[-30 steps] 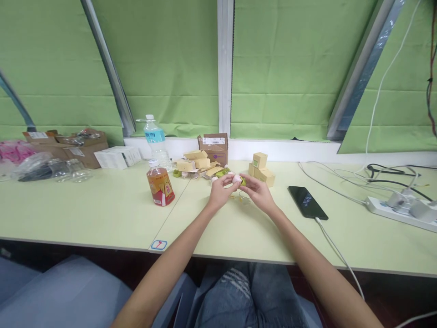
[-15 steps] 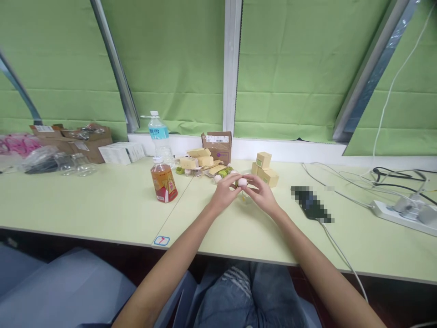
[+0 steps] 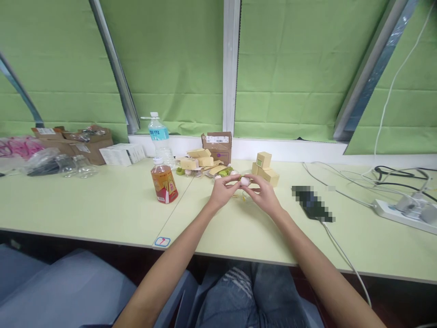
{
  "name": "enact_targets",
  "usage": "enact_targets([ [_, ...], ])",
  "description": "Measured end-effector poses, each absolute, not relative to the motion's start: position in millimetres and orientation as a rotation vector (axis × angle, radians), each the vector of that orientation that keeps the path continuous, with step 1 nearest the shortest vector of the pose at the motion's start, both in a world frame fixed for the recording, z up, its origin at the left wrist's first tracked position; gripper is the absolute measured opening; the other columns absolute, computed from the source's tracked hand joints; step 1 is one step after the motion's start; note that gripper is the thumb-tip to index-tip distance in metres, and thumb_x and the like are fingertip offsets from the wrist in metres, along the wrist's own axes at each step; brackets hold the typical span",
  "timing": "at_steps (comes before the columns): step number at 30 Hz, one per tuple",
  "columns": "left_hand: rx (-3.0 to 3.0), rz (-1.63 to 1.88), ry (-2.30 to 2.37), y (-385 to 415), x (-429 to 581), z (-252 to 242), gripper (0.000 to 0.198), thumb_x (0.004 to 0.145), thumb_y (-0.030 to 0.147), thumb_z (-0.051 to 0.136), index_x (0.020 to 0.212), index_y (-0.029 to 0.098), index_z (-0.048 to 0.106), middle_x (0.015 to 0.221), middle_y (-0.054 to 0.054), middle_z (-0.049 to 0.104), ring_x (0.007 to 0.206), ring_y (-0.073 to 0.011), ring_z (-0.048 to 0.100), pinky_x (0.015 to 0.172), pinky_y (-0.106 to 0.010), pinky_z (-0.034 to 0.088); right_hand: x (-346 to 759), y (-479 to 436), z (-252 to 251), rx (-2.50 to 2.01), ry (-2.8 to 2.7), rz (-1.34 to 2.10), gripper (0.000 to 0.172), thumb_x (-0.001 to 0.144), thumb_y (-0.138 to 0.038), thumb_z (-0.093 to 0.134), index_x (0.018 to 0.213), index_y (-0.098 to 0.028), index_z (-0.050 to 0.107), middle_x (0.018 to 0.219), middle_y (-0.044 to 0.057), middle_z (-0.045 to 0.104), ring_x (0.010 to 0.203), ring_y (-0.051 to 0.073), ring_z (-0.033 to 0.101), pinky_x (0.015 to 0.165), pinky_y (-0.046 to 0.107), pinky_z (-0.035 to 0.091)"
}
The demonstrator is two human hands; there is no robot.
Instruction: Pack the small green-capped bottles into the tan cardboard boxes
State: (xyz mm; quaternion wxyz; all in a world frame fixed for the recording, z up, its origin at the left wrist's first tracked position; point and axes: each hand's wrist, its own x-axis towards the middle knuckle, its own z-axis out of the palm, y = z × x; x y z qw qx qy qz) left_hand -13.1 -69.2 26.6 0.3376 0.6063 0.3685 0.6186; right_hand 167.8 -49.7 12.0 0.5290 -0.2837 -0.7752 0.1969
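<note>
Between the fingertips of both hands sits a small white rounded piece with a green rim (image 3: 245,181), held just above the table. My left hand (image 3: 223,191) pinches it from the left side. From the right, my right hand (image 3: 262,192) grips it with thumb and fingers. Under the hands a small clear thing with yellow parts (image 3: 244,197) lies on the table, partly hidden. Just beyond the hands are green pieces (image 3: 223,172) and more white round pieces (image 3: 234,173).
Cream boxes (image 3: 268,174) stand behind my right hand; a heap of flattened yellow cartons (image 3: 200,160) and a brown box (image 3: 218,148) lie farther back. A juice bottle (image 3: 164,183) and a water bottle (image 3: 160,141) stand left. Right are a phone (image 3: 314,205) and power strip (image 3: 406,214).
The white piece has turned in my fingers, so that more of its white side shows and its green rim is at the top. Both hands have shifted only slightly.
</note>
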Motion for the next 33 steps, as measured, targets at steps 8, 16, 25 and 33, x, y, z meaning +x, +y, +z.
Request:
enact_targets([
  [8,1.697,1.593,1.026,-68.4,-6.9,22.4,0.037,0.079,0.029,0.076,0.113,0.015,0.079,0.119,-0.012,0.077,0.11,-0.0271,0.073,0.093,-0.04,0.064,162.6,-27.4,-10.4,-0.676,-1.905,0.15,0.041,0.098,-0.035,0.062,0.137,-0.022,0.066,0.141,0.016,0.064,0.132,0.034,0.061,0.106,0.053,0.058],
  [16,1.738,1.489,1.029,-64.1,-20.4,22.4,0.038,0.078,0.033,0.079,0.112,0.014,0.079,0.119,-0.014,0.076,0.115,-0.0299,0.071,0.093,-0.043,0.063,164.6,-30.6,-14.1,-0.662,-1.967,0.238,0.043,0.1,-0.035,0.059,0.141,-0.023,0.06,0.147,0.017,0.058,0.138,0.034,0.055,0.105,0.054,0.057],
  [25,1.674,1.597,1.06,-61.0,-15.9,21.4,0.037,0.073,0.033,0.084,0.104,0.013,0.079,0.107,-0.014,0.079,0.104,-0.0293,0.075,0.092,-0.044,0.063,156.3,-41.9,-5.1,-0.725,-1.911,0.326,0.042,0.099,-0.038,0.055,0.139,-0.023,0.056,0.146,0.018,0.057,0.129,0.034,0.061,0.097,0.054,0.061],
  [33,1.7,1.578,1.086,-57.9,-13.8,13.0,0.036,0.075,0.029,0.08,0.108,0.014,0.079,0.107,-0.012,0.08,0.102,-0.0283,0.075,0.092,-0.043,0.063,156.4,-41.4,-4.0,-0.775,-2.017,0.301,0.04,0.1,-0.03,0.049,0.139,-0.022,0.051,0.142,0.018,0.06,0.124,0.034,0.065,0.094,0.052,0.06],
])
